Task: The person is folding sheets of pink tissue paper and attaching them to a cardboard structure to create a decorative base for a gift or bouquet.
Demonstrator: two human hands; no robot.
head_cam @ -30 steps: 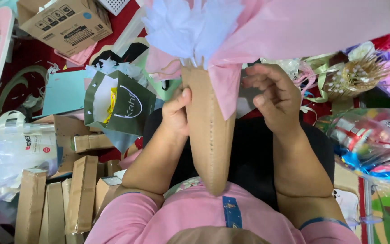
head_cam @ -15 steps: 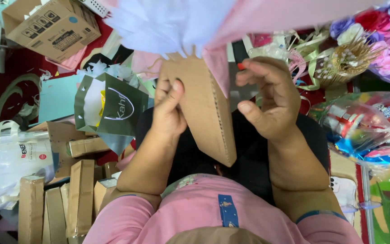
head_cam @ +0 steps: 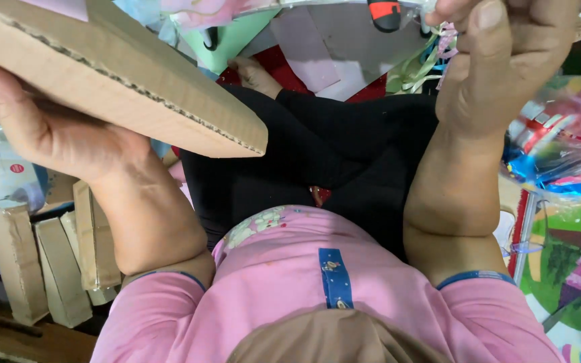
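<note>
Your left hand (head_cam: 55, 134) cups the cardboard wedge (head_cam: 122, 87) from beneath, fingers hidden behind it, so their grip is unclear. Your right hand (head_cam: 499, 60) hangs up high, fingers curled shut, possibly pinching ribbon (head_cam: 432, 47). With support on one side only, the wedge could tip off onto your lap.

Red floor (head_cam: 290, 70); brown boxes (head_cam: 42, 262) standing left; bright light.
</note>
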